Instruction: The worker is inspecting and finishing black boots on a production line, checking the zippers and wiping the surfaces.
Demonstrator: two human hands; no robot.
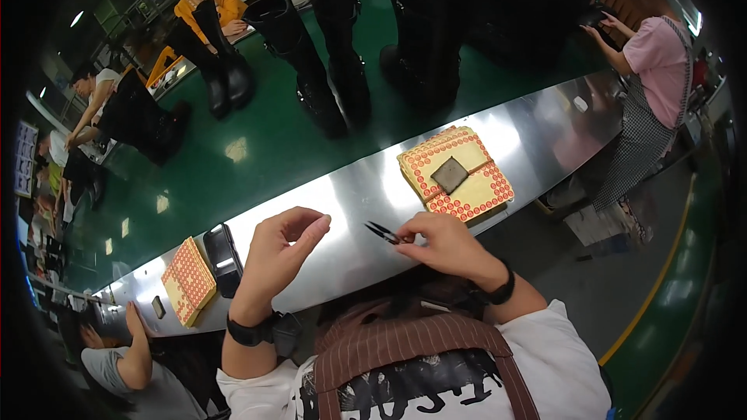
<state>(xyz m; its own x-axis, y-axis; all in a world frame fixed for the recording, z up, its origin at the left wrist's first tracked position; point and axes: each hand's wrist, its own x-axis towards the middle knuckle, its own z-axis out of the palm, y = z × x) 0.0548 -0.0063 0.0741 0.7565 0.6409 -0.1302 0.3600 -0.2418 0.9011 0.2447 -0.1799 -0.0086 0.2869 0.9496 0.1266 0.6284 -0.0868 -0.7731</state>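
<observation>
My right hand (445, 243) grips a pair of small black thread snips (381, 232), their two pointed blades slightly apart and aimed to the left. Across from it, my left hand (282, 253) is raised over the metal ledge (354, 210), thumb drawn in against the curled fingers. Whatever may be between those fingertips is too small to make out. Beyond my right hand lies a stack of yellow sheets with red round stickers (475, 148), with a dark square block (450, 175) on top. Nothing touches the snips' tips.
Tall black boots (420, 39) stand along the green conveyor belt (257, 140). Left of my left hand are a black tray (223, 260) and another sticker stack (189, 284). A person in pink (661, 62) is at the right, one in yellow (226, 8) across, others at the left.
</observation>
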